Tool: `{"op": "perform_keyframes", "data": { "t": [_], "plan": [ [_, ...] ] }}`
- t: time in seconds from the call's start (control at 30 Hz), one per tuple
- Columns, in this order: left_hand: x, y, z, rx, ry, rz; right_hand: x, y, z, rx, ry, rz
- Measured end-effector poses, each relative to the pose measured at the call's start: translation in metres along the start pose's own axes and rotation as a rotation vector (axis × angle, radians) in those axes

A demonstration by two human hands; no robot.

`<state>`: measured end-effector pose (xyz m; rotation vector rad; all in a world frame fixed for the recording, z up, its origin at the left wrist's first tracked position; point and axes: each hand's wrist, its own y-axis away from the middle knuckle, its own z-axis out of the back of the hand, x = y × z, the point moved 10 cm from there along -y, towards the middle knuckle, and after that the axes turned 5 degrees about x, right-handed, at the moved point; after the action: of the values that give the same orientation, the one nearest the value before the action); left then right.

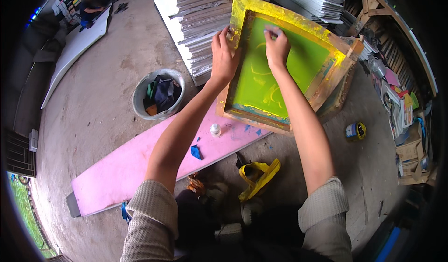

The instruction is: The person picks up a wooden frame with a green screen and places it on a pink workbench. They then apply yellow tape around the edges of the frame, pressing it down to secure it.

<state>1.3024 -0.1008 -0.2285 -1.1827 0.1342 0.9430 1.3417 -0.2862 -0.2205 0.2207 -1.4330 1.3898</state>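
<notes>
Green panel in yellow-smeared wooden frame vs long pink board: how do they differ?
- The green panel in a yellow-smeared wooden frame has a raised border; the long, flat pink board has none.
- The panel shows yellow streaks; the board shows blue marks.
- Both hands are at the panel; the board bears a small white bottle.
Shared: both have a broad flat face.

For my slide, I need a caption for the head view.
Left hand at the edge of a yellow-smeared frame, right hand at its green panel.

green mesh [261, 75] partly hidden behind right hand [278, 50]
</notes>
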Motion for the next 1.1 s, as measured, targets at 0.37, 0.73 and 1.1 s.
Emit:
{"op": "perform_keyframes", "data": {
  "t": [0.37, 0.73, 1.1],
  "plan": [
    [0.028, 0.000, -0.037, -0.096, -0.120, -0.056, 0.027, 0.017, -0.047, -0.207, 0.412, 0.444],
    [0.029, 0.001, -0.041, -0.102, -0.140, -0.066, 0.019, 0.022, -0.054, -0.010, 0.540, 0.566],
    [0.029, 0.002, -0.040, -0.117, -0.142, -0.043, -0.023, 0.023, -0.063, 0.112, -1.374, -0.302]
  ]
}}
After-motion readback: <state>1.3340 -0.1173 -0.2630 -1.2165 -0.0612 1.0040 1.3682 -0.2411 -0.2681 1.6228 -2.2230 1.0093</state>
